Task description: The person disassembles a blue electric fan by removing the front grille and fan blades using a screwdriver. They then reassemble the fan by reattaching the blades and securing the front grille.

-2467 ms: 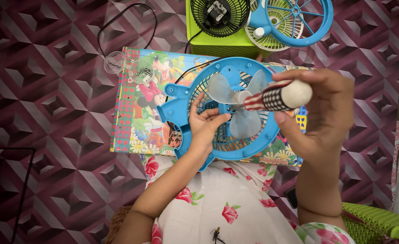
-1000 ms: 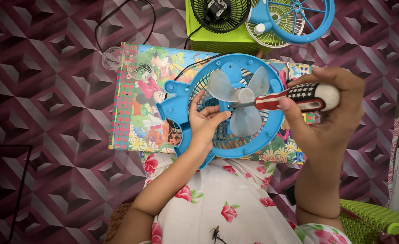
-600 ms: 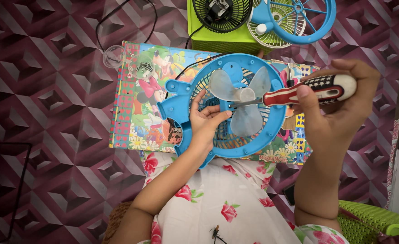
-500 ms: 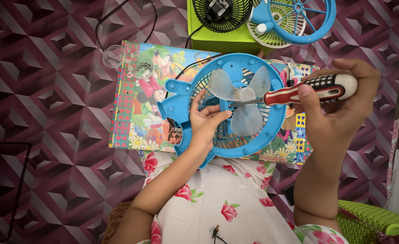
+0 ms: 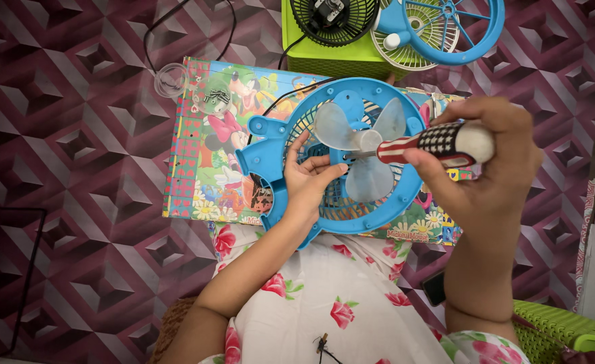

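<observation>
Left hand (image 5: 309,176) first: it rests inside the blue fan frame (image 5: 270,145), fingers curled loosely around the grille, thumb and forefinger pinching near the hub to keep the frame from turning. It is half closed, gripping the fan rather than lying flat on it.

To its left, a small clear plastic cup (image 5: 171,79) sits at the corner of a colourful cartoon picture board (image 5: 206,152), which lies flat on a purple, geometric-patterned floor (image 5: 75,168). The fan frame lies on top of that board, over the person's lap in a white dress with red roses (image 5: 324,296).

At the centre, pale translucent fan blades (image 5: 358,145) spread from the hub. A screwdriver (image 5: 415,143) with a striped red-and-white handle points its metal tip straight into the hub from the right.

Right hand (image 5: 486,168): closed firmly around the screwdriver handle, fingers wrapped over the top, thumb underneath.

Behind, at the top edge, a lime-green box (image 5: 324,57) carries a black fan grille (image 5: 334,20), and beside it another blue and white fan guard (image 5: 439,30).

To drive this screw well, I judge the tip should stay seated squarely in the screw head, with the shaft kept in line with the screw, while the left hand holds the frame steady so the blades cannot spin.
</observation>
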